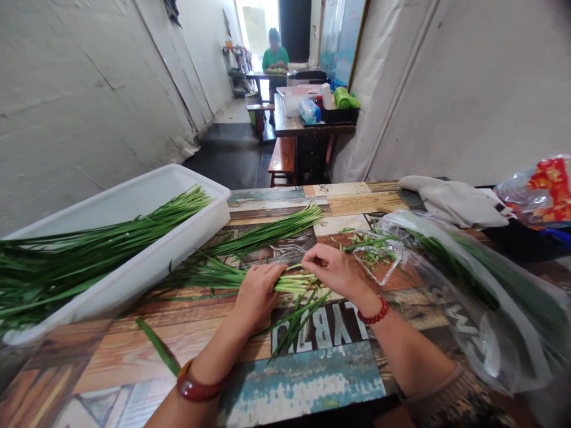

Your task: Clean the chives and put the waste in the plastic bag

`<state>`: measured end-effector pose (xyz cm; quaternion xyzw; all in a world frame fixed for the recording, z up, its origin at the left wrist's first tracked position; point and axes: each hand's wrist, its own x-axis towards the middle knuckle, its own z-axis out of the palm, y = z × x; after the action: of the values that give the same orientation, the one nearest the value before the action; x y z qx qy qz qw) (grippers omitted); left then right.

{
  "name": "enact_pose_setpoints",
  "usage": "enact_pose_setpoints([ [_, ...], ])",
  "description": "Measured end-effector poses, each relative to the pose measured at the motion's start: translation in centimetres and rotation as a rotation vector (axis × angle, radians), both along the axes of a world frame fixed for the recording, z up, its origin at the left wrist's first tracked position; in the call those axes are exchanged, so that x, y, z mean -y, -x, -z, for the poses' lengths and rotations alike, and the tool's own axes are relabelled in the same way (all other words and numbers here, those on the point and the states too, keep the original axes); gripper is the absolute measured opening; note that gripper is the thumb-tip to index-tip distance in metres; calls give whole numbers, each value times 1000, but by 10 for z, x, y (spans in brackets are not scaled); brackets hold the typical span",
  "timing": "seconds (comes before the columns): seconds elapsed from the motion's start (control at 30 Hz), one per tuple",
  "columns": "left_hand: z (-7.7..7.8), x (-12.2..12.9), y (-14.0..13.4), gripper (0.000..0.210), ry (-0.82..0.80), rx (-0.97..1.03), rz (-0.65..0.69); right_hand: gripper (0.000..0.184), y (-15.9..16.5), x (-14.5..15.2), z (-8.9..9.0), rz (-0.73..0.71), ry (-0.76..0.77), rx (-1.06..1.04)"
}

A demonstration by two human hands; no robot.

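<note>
My left hand (260, 292) is closed around a bunch of garlic chives (209, 274) lying on the wood-patterned table (102, 356). The pale stem ends stick out to the right of its fingers. At those ends my right hand (334, 268) pinches with thumb and fingers; a stem seems to be between them, though the fingertips are partly hidden. A second bunch of chives (276, 229) lies just beyond. Loose green blades (297, 321) are scattered in front of the hands, and one wide leaf (157, 345) rests by my left forearm. Trimmed scraps (372, 252) lie right of my right hand.
A white plastic tub (218, 208) with many chives (111, 249) stands at left. On the right are a clear plastic bag (513, 321) holding more greens and a light cloth (455, 199). Farther back, a person in green (275, 58) sits behind another table (289, 122).
</note>
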<state>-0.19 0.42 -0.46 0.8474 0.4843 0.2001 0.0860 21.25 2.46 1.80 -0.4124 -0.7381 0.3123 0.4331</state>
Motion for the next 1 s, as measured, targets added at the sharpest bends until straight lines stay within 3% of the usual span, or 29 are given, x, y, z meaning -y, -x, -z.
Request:
enact_pose_setpoints([
  [0.13, -1, 2, -4, 47, 84, -43, 26, 13, 1, 1, 5, -92, 37, 32],
  [0.2, -2, 3, -4, 46, 90, -28, 21, 15, -3, -4, 14, -69, 79, 21],
  [0.37, -1, 3, 0, 50, 145, 127, -25, 29, -27, -40, 44, 291, 81, -18],
  [0.53, 0, 2, 2, 49, 212, 291, -68, 26, -39, -81, 52, 378, -50, 400],
  [0.73, -6, 5, -1, 39, 249, 220, -108, 15, -32, -99, 50, 588, -23, 713],
  [0.87, -5, 6, -2, 42, 212, 167, -120, 11, -30, -89, 48, 493, -39, 695],
  [1.0, 1, 6, -3, 48, 119, 139, -82, 11, -26, -62, 40, 294, -98, 480],
])
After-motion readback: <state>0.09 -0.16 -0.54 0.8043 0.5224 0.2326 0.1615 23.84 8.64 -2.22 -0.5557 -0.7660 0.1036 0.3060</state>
